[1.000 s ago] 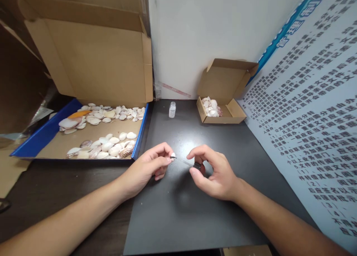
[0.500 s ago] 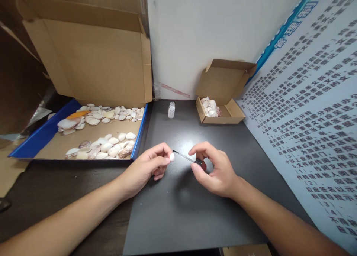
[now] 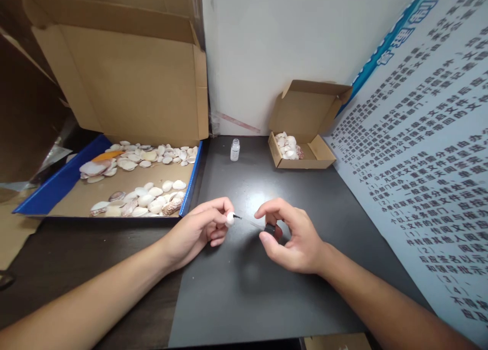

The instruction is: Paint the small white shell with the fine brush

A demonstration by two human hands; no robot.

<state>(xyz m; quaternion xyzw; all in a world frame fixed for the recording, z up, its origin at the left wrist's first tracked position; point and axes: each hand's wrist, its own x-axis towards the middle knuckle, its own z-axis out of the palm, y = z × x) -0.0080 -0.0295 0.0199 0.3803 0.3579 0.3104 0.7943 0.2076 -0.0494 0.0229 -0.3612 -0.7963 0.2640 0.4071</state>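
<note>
Between thumb and fingers of my left hand (image 3: 208, 223) is a small white shell (image 3: 230, 219). My right hand (image 3: 292, 233) pinches the black cap of a thin applicator brush (image 3: 270, 229). The brush's clear stem points left, and its dark bristles meet the shell's right side. Beyond both hands, a small clear glass bottle (image 3: 235, 151) with a pale label stands upright on the dark mat (image 3: 221, 299), its neck uncapped.
An open blue-edged cardboard box (image 3: 76, 200) on the left holds many shells in two groups. At the back right sits a smaller open cardboard box (image 3: 305, 163) with white shells. A printed panel (image 3: 419, 162) slants along the right, and a white wall (image 3: 267, 50) rises behind.
The brush tip has come down from just above the shell onto its side. My left hand has turned slightly, so more of the shell shows.
</note>
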